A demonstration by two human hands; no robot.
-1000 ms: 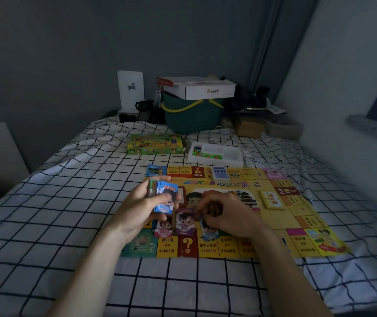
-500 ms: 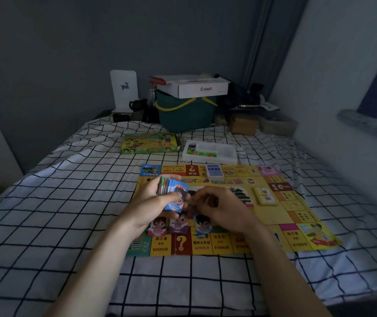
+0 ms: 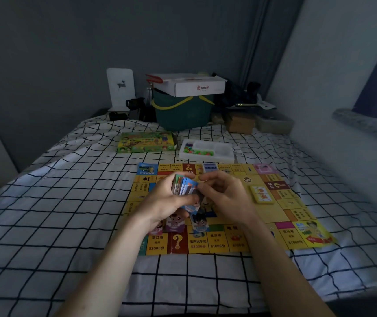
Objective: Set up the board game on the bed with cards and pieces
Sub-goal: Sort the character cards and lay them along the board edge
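Observation:
A yellow game board (image 3: 292, 216) lies flat on the checked bed sheet. My left hand (image 3: 162, 202) grips a thick stack of cards (image 3: 184, 187) over the board's middle. My right hand (image 3: 226, 197) meets that stack, its fingers pinching the top card at the upper edge. Below my hands, three character cards (image 3: 197, 223) lie side by side on the board. A blue card deck (image 3: 209, 167) sits at the board's far edge and a yellow deck (image 3: 261, 194) lies right of my hands.
Behind the board lie the green game box (image 3: 146, 145) and a white tray of small coloured pieces (image 3: 208, 150). A green bucket (image 3: 183, 115) with a white carton on top stands at the bed's head. A wall runs along the right.
My right hand lifted from the cards laid on the board up to the stack in my left hand. Both hands rose slightly toward the board's far side.

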